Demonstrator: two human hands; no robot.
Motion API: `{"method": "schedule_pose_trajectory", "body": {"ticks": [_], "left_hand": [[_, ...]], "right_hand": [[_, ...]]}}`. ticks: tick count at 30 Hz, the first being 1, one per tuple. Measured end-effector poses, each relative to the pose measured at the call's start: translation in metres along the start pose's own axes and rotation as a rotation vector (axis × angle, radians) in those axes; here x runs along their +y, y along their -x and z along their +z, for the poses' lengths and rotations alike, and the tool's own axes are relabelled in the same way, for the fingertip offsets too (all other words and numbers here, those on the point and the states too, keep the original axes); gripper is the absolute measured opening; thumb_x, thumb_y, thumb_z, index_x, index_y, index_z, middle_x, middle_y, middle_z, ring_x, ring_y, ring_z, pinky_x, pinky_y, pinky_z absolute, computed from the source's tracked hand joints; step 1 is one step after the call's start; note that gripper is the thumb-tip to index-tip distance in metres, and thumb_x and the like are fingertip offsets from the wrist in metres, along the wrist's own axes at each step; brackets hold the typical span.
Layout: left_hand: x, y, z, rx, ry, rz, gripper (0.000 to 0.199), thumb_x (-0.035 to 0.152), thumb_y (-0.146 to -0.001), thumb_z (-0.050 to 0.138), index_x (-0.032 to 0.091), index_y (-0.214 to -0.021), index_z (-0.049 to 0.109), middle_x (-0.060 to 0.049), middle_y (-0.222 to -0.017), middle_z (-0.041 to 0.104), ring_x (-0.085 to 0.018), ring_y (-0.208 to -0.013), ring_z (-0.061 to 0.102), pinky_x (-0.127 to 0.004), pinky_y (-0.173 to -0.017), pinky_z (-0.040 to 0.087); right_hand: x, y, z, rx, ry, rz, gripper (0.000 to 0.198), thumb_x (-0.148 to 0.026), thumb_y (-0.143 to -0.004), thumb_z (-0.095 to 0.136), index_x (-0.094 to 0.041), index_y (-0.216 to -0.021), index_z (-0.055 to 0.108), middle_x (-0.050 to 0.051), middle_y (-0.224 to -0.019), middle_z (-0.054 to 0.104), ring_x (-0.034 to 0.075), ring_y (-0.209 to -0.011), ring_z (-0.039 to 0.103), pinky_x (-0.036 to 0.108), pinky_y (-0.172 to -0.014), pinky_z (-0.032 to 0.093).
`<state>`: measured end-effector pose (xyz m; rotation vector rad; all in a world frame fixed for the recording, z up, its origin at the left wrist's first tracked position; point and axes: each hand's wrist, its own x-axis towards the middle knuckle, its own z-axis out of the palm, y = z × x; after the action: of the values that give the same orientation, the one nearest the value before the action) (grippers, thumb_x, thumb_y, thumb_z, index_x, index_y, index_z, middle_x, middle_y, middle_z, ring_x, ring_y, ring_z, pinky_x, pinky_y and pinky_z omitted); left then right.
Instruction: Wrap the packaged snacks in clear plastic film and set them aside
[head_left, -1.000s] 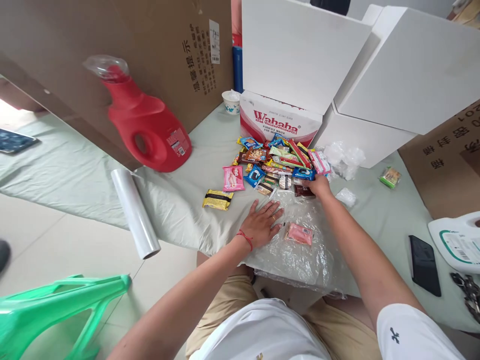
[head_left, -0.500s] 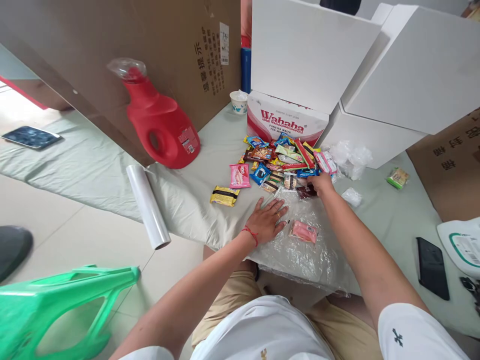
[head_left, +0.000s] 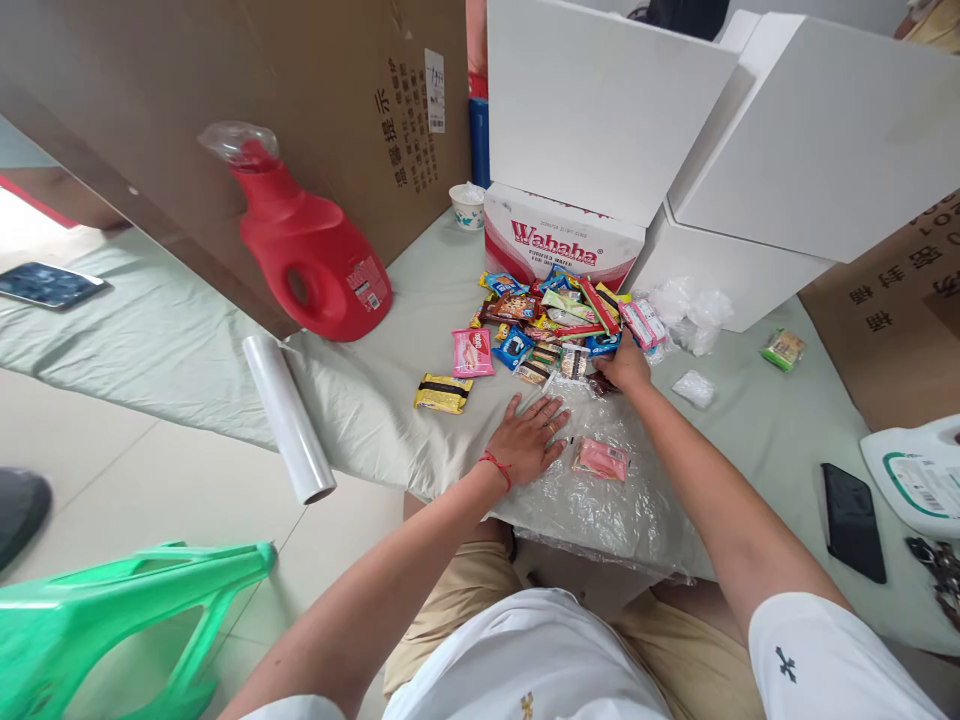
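My left hand lies flat with its fingers spread, palm down on clear plastic film at the table's front. A pink wrapped snack rests on the film just right of it. My right hand reaches into the near right side of a pile of wrapped snacks. Its fingers are curled beside a blue packet and above a dark brown packet; what they grip is hidden. Apart from the pile, nearer the left, lie a pink wafer packet and a yellow packet.
Behind the pile stands a Wahaha carton beside white boxes. A red jug and a film roll are at left. Crumpled plastic, a green packet and a phone lie right. A green stool stands below left.
The whole view has shifted slightly left. My right hand's index finger is now raised farther along the pile's edge, while my left hand stays flat on the film.
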<state>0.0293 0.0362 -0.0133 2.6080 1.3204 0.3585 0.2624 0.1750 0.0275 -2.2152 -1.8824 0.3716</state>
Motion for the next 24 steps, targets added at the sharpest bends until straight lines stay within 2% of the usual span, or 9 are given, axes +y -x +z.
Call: {"method": "schedule_pose_trajectory", "body": {"ticks": [2, 4, 7, 10, 13, 15, 19, 22, 24], "left_hand": [[0.000, 0.000, 0.000, 0.001, 0.006, -0.004, 0.055, 0.052, -0.105, 0.029, 0.032, -0.155, 0.042, -0.003, -0.166, 0.038, -0.025, -0.153, 0.033, -0.061, -0.127, 0.009], [-0.001, 0.000, 0.001, 0.004, 0.012, -0.003, 0.055, 0.051, -0.105, 0.029, 0.032, -0.155, 0.042, -0.003, -0.166, 0.038, -0.025, -0.153, 0.034, -0.061, -0.127, 0.008], [-0.001, 0.001, 0.001, 0.008, 0.011, 0.001, 0.054, 0.051, -0.105, 0.030, 0.033, -0.155, 0.042, -0.003, -0.165, 0.038, -0.025, -0.153, 0.034, -0.060, -0.127, 0.007], [-0.001, 0.001, 0.002, 0.001, -0.005, -0.004, 0.055, 0.051, -0.105, 0.029, 0.033, -0.155, 0.042, -0.004, -0.164, 0.040, -0.026, -0.153, 0.034, -0.060, -0.127, 0.008], [-0.001, 0.000, 0.002, -0.016, -0.018, -0.005, 0.055, 0.050, -0.105, 0.029, 0.032, -0.155, 0.042, -0.005, -0.164, 0.041, -0.026, -0.153, 0.034, -0.061, -0.126, 0.010], [-0.001, -0.001, 0.002, -0.025, -0.019, -0.007, 0.055, 0.050, -0.105, 0.030, 0.032, -0.155, 0.041, -0.005, -0.164, 0.040, -0.026, -0.153, 0.033, -0.061, -0.126, 0.010], [-0.002, 0.000, 0.004, -0.013, -0.005, -0.005, 0.054, 0.050, -0.105, 0.031, 0.031, -0.155, 0.042, -0.005, -0.165, 0.039, -0.025, -0.154, 0.032, -0.061, -0.126, 0.009], [-0.002, 0.000, 0.004, 0.000, 0.012, -0.003, 0.054, 0.049, -0.105, 0.031, 0.032, -0.154, 0.043, -0.004, -0.166, 0.037, -0.025, -0.154, 0.031, -0.061, -0.127, 0.009], [-0.002, 0.000, 0.004, 0.002, 0.022, -0.008, 0.054, 0.049, -0.105, 0.031, 0.032, -0.155, 0.043, -0.004, -0.166, 0.037, -0.025, -0.154, 0.032, -0.060, -0.127, 0.009]], "right_hand": [[-0.003, 0.008, -0.008, 0.124, 0.040, 0.019, 0.077, -0.032, -0.086, 0.065, -0.013, -0.152, 0.031, 0.024, -0.137, 0.056, 0.036, -0.125, 0.054, 0.046, -0.098, 0.047], [-0.008, 0.019, -0.014, 0.234, 0.066, -0.004, 0.066, -0.029, -0.091, 0.057, -0.014, -0.151, 0.035, 0.024, -0.138, 0.054, 0.036, -0.129, 0.051, 0.046, -0.100, 0.045], [-0.027, 0.038, -0.008, 0.120, 0.091, -0.023, 0.045, -0.042, -0.099, 0.047, -0.018, -0.137, 0.052, 0.021, -0.124, 0.064, 0.036, -0.120, 0.057, 0.047, -0.095, 0.048], [-0.054, 0.050, 0.011, 0.029, 0.127, -0.033, 0.058, -0.057, -0.096, 0.052, -0.013, -0.133, 0.054, 0.026, -0.122, 0.064, 0.040, -0.121, 0.055, 0.049, -0.091, 0.050], [-0.077, 0.051, 0.026, 0.086, 0.142, -0.040, 0.057, -0.047, -0.094, 0.059, -0.009, -0.136, 0.050, 0.029, -0.131, 0.060, 0.042, -0.126, 0.052, 0.050, -0.093, 0.049], [-0.085, 0.050, 0.024, 0.091, 0.145, -0.036, 0.052, -0.035, -0.092, 0.063, -0.008, -0.135, 0.051, 0.028, -0.130, 0.061, 0.040, -0.125, 0.052, 0.050, -0.097, 0.046], [-0.073, 0.056, -0.010, 0.080, 0.185, -0.182, 0.057, -0.030, -0.088, 0.065, -0.005, -0.137, 0.050, 0.027, -0.129, 0.062, 0.041, -0.127, 0.047, 0.053, -0.105, 0.039], [-0.041, 0.077, -0.049, 0.020, 0.139, -0.445, 0.060, -0.035, -0.089, 0.061, -0.010, -0.143, 0.049, 0.021, -0.129, 0.063, 0.039, -0.124, 0.048, 0.049, -0.105, 0.037], [-0.016, 0.100, -0.068, -0.094, 0.050, -0.617, 0.061, -0.037, -0.091, 0.060, -0.016, -0.147, 0.049, 0.015, -0.129, 0.065, 0.034, -0.117, 0.052, 0.044, -0.103, 0.040]]}}
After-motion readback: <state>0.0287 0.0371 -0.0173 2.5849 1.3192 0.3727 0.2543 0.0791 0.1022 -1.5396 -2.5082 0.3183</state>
